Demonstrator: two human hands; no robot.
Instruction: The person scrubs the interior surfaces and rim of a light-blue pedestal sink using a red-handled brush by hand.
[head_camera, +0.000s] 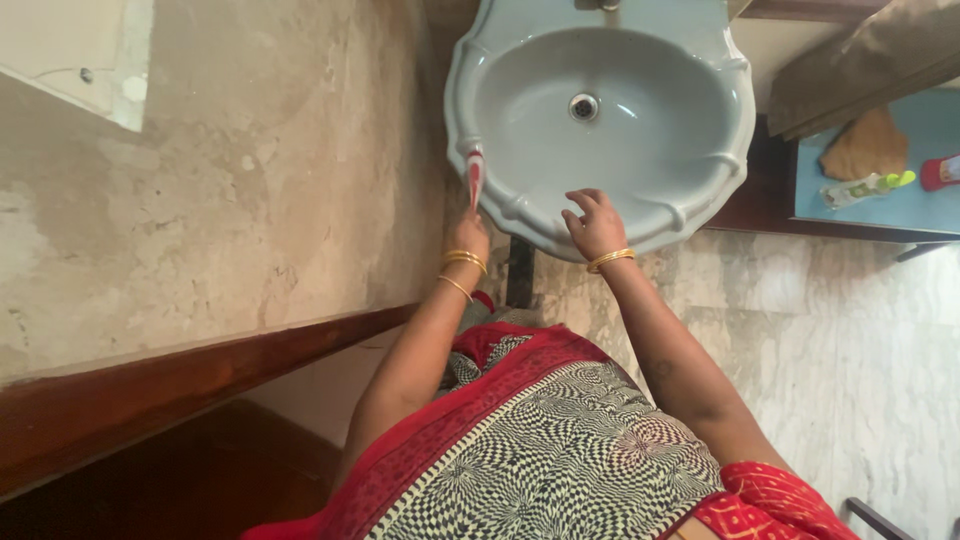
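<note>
Left hand (470, 235) grips a red-white tube (475, 177) at the basin (520, 215) front-left rim, right hand (595, 225) loose-fingered, empty on front rim; bowl dry, nothing squeezed out yet.

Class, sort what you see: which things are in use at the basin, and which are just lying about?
In use: left hand holding a red-and-white tube; right hand on the grey-blue basin.
Lying about: green-capped tube, red bottle, brown cloth on the blue shelf.
</note>
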